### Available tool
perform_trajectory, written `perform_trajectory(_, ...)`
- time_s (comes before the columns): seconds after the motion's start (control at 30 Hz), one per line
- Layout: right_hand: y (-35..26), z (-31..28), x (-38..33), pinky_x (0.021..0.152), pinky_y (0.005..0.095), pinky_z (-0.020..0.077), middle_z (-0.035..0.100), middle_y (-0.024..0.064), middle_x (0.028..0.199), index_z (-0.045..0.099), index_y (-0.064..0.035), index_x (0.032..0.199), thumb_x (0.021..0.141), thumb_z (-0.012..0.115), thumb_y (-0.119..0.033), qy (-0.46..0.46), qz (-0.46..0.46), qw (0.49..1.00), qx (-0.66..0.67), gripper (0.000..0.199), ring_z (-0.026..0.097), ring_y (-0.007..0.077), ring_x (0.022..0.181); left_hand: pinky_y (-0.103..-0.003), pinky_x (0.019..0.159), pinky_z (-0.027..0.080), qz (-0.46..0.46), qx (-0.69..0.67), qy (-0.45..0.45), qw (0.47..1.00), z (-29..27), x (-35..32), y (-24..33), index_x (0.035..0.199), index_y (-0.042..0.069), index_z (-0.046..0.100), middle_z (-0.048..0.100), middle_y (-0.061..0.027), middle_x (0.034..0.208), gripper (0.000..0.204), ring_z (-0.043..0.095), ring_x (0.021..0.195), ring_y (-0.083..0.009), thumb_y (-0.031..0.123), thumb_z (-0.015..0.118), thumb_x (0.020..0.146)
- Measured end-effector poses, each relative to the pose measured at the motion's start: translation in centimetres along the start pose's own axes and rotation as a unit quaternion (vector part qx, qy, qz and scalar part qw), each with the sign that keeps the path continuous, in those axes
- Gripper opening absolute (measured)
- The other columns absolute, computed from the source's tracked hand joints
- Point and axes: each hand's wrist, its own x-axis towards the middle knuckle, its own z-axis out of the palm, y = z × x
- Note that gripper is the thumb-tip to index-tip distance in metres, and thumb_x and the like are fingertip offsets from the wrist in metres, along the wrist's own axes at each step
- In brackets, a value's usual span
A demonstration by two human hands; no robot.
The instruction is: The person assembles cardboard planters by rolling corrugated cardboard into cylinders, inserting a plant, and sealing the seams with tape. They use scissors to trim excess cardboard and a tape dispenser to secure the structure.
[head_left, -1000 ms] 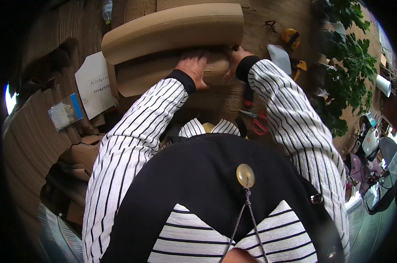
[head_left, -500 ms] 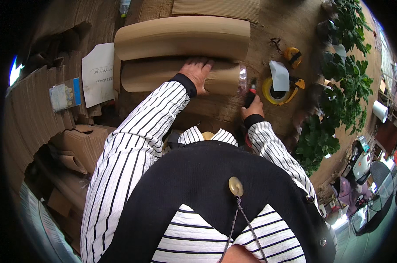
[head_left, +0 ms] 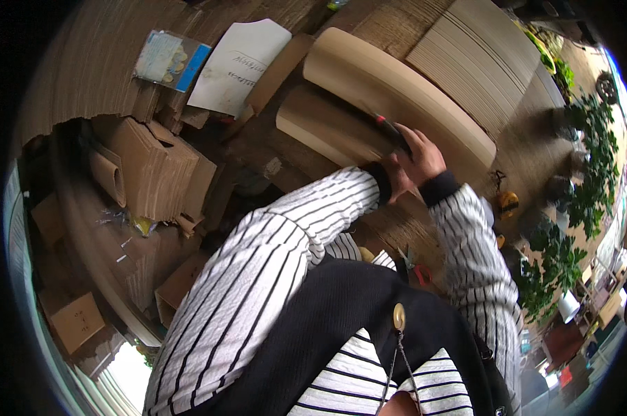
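Observation:
My right hand (head_left: 424, 159) is closed around a slim black tool (head_left: 394, 132) with a red part near its thin tip; its exact kind is unclear. The tip points to the upper left, over the gap between two curved brown cardboard pieces. The far curved cardboard (head_left: 396, 90) lies behind the near curved cardboard (head_left: 320, 125). Close under the right hand is my left hand (head_left: 399, 182), at the right end of the near piece. Its fingers are blurred and mostly hidden behind the right hand.
Red-handled scissors (head_left: 417, 270) lie near my body. A stack of flat cardboard (head_left: 476, 62) is at the far right. Potted plants (head_left: 594, 159) line the right edge, near a yellow tape measure (head_left: 507, 204). A written white sheet (head_left: 241, 66) and cardboard bundles (head_left: 157, 170) are left.
The view has turned and shifted left. My right hand has brought the black and red tool from beside the cardboard to above it. My left hand, earlier flat on the near piece, is now beside the right hand.

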Motion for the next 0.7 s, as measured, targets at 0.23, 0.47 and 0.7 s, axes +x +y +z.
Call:
perform_trajectory(0.23,-2.4,4.5,12.0,0.089,0.0464,0.0500,0.058,0.0208,0.124,0.042,-0.0241,0.142,0.092,0.047,-0.015,-0.261,0.069,0.949,-0.160,0.051,0.060,0.0369,0.107,-0.044,0.094,0.043,-0.027,0.080,-0.060,0.995,0.5,0.0,2.0,0.103,0.013,0.070,0.069,-0.0039,0.105,0.027,0.060,0.106,-0.0235,0.032,0.063,0.085)
perform_trajectory(0.47,-3.1,8.4,15.3,0.108,0.0441,0.0367,0.049,0.0207,0.138,0.035,-0.0331,0.146,0.096,0.033,-0.005,-0.278,0.062,0.955,-0.085,0.058,0.049,0.0369,0.127,-0.048,0.094,0.042,-0.021,0.030,-0.055,0.998,3.2,0.4,2.9,0.113,0.015,0.064,0.066,-0.0043,0.102,0.032,0.060,0.104,-0.0246,0.029,0.057,0.085)
perform_trajectory(0.7,-2.6,10.1,16.4,0.100,0.0427,0.0444,0.058,0.0228,0.123,0.038,-0.0275,0.145,0.091,0.036,0.000,-0.217,-0.014,0.967,-0.136,0.061,0.058,0.0373,0.114,-0.047,0.095,0.040,-0.023,0.028,-0.022,0.999,3.1,-0.1,2.9,0.116,0.015,0.061,0.064,-0.0045,0.097,0.035,0.059,0.100,-0.0244,0.029,0.055,0.085)
